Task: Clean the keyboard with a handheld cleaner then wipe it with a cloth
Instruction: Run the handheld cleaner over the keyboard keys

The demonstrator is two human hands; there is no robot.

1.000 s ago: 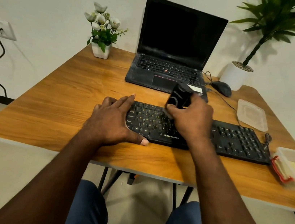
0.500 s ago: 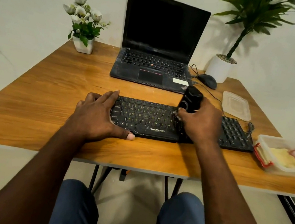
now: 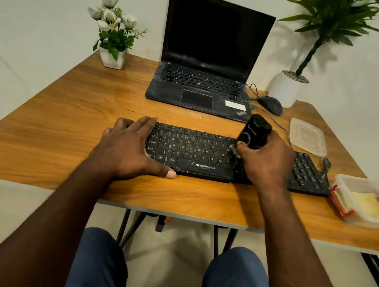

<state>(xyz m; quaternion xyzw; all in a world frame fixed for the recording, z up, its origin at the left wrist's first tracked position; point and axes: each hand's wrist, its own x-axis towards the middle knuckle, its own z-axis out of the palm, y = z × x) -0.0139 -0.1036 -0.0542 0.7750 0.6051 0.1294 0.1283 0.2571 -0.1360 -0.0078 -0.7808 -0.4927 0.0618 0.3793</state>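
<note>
A flat, black plastic keyboard with yellowish lettering on dusty keys is lying near the front edge of a wood-grain counter with rounded corners. The left hand is pressing down on the keyboard's left end, its fingers lying straight and slightly spread, holding nothing, the thumb stretching along the front edge on the wood. The right hand is gripping a handheld cleaner, a stubby, rounded, glossy black cylinder, with its fingers curling round the lower body; the cleaner is standing tilted over the keys right of the middle, and its lower end is hiding behind the hand. Behind the keyboard a dust-smeared matte black laptop is sitting open beside a smooth dark mouse. To the right a translucent rectangular plastic lid is lying flat, and a clear plastic box with red clips is holding a crumpled yellow cloth, just beside the keyboard's right end.
</note>
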